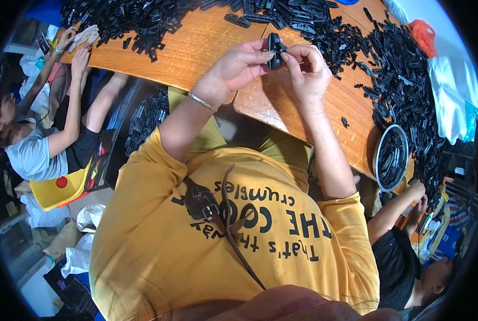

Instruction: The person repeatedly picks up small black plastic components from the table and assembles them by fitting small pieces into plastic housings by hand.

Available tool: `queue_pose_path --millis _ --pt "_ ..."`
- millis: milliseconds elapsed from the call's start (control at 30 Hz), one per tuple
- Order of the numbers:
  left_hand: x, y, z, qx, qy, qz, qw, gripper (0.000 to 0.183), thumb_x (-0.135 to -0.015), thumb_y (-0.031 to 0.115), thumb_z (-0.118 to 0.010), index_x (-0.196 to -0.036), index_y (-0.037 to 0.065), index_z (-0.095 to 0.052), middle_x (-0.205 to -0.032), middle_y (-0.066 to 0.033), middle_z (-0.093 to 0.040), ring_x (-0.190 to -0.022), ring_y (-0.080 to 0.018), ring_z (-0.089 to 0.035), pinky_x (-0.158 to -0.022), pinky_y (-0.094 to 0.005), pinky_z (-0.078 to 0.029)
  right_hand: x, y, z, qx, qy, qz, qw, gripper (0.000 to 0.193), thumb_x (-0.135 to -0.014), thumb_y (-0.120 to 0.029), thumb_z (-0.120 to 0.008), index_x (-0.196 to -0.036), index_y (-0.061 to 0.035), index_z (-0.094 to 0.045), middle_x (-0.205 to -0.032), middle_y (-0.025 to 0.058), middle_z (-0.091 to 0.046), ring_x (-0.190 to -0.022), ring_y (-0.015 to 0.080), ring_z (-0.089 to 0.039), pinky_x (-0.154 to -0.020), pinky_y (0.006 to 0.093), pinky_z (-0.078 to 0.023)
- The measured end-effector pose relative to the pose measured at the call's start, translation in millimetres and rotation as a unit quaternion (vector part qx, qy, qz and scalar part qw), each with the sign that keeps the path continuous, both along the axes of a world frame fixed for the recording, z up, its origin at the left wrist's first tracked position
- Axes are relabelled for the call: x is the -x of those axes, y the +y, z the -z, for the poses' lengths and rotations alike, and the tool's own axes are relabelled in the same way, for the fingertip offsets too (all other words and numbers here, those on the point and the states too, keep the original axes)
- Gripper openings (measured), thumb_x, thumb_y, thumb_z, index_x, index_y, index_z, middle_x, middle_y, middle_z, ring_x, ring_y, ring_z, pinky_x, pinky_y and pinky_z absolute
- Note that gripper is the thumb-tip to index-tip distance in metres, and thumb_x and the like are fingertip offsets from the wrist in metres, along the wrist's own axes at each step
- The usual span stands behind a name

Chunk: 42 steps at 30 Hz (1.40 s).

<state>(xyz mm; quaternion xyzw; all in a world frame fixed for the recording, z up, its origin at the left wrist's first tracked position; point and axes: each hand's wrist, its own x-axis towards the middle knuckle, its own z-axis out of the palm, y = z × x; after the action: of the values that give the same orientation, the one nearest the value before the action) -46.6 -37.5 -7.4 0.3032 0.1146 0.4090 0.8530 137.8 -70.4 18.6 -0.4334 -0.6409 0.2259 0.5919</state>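
Observation:
Above the near edge of the wooden table, my left hand (244, 65) pinches a long, rounded black plastic part (273, 41) upright between thumb and fingers. From the other side, my right hand (307, 69) closes thumb and forefinger on a small black plastic piece (283, 48), which meets the long part's right side. Fingertips hide much of that small piece. Just beyond both hands lie several long black plastic parts (297, 24), with a heap of smaller black pieces (338, 45) beside them.
Heaps of black parts (142, 21) cover the table's (196, 51) far left and right (404, 80). A round metal-rimmed bowl (377, 166) of black parts sits at the right edge. People work at left (41, 147) and lower right (396, 262). Plastic bags (450, 85) hang far right.

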Motion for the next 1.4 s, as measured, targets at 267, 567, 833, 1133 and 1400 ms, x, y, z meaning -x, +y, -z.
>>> queue_pose_path --millis 267,567,833,1133,1400 --pt "3 -7 -6 0.007 0.106 -0.088 0.99 0.046 -0.095 0.004 -0.072 -0.139 0.007 -0.057 -0.127 -0.0027 -0.066 -0.118 -0.015 -0.064 -0.103 -0.032 -0.052 9 -4 0 0.039 0.045 -0.019 0.998 0.013 -0.087 0.001 -0.079 -0.093 -0.0022 -0.068 -0.09 0.0024 -0.065 -0.071 0.006 -0.064 -0.062 0.0205 -0.053" --pt "-1 -18 -21 -0.035 0.182 -0.161 0.969 0.042 -0.096 0.009 -0.073 -0.135 0.006 -0.058 -0.119 -0.0008 -0.067 -0.108 -0.0099 -0.064 -0.092 -0.0256 -0.052 7 -5 -4 0.109 -0.07 -0.002 0.992 0.016 -0.085 -0.001 -0.082 -0.093 -0.0014 -0.068 -0.085 0.0026 -0.066 -0.07 0.0074 -0.063 -0.062 0.0232 -0.052" --pt "-13 -30 -18 -0.186 0.385 -0.202 0.881 0.029 -0.096 0.003 -0.072 -0.123 -0.004 -0.063 -0.108 -0.0046 -0.07 -0.102 -0.0103 -0.067 -0.092 -0.0247 -0.055 12 -9 40 0.21 -0.085 -0.002 0.974 0.031 -0.076 -0.016 -0.089 -0.085 -0.0047 -0.061 -0.082 0.0117 -0.068 -0.072 0.024 -0.067 -0.067 0.0366 -0.055" --pt "48 -57 -4 -0.071 0.339 -0.167 0.923 0.029 -0.103 0.012 -0.064 -0.128 -0.002 -0.062 -0.109 -0.01 -0.072 -0.097 -0.0145 -0.071 -0.087 -0.0265 -0.058 24 -22 22 0.29 -0.061 -0.185 0.937 0.035 -0.081 -0.028 -0.091 -0.081 -0.003 -0.066 -0.071 0.0028 -0.064 -0.067 0.0103 -0.058 -0.061 0.0304 -0.05" --pt "220 -113 -1 -0.075 0.574 -0.256 0.774 0.028 -0.104 0.015 -0.063 -0.129 0.004 -0.065 -0.099 -0.0047 -0.073 -0.089 -0.01 -0.067 -0.08 -0.0241 -0.053 -99 13 19 0.104 -0.383 0.173 0.902 0.01 -0.087 -0.015 -0.077 -0.096 -0.0107 -0.075 -0.1 0.013 -0.069 -0.085 0.034 -0.071 -0.076 0.044 -0.058"
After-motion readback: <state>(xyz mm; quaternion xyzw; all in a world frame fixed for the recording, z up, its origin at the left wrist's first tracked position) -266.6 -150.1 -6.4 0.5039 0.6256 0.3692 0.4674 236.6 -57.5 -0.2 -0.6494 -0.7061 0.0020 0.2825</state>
